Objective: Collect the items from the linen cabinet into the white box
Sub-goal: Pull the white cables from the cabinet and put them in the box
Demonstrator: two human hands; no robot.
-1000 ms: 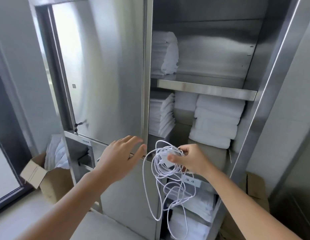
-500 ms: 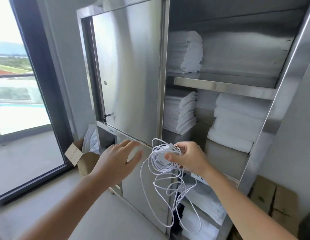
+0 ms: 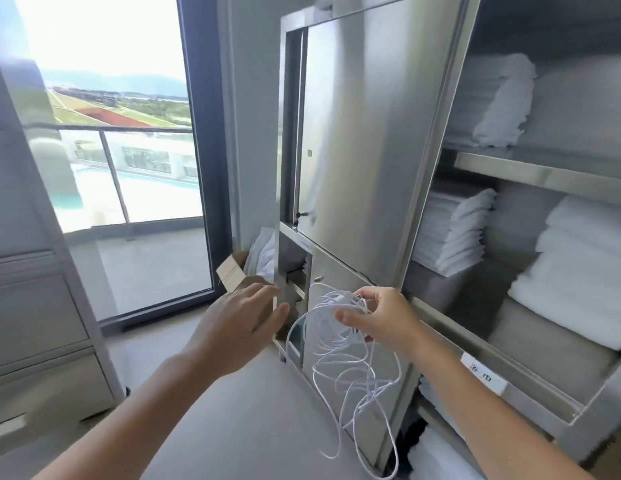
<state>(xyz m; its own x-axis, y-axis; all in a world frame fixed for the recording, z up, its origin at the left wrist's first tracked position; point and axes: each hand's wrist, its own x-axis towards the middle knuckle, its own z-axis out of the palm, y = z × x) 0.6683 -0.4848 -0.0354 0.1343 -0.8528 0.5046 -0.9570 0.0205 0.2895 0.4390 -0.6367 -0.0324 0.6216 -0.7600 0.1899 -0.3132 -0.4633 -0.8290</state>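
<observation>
My right hand (image 3: 382,318) pinches a loose bundle of white cord (image 3: 343,362) in front of the steel linen cabinet (image 3: 368,133); long loops of the cord hang down below the hand. My left hand (image 3: 238,329) hovers just left of the bundle with fingers spread and straight, holding nothing. Stacks of folded white towels (image 3: 454,233) lie on the cabinet's open shelves at the right. No white box is in view.
A brown cardboard box (image 3: 233,271) with white cloth in it stands on the floor left of the cabinet. A tall glass door (image 3: 129,168) fills the left background. A grey metal unit (image 3: 35,323) stands at the far left. Bare grey floor lies below my arms.
My view has swung left, bringing the glass door and the grey unit into sight. Both hands keep their pose, the right still holding the cord, now further from the open shelves.
</observation>
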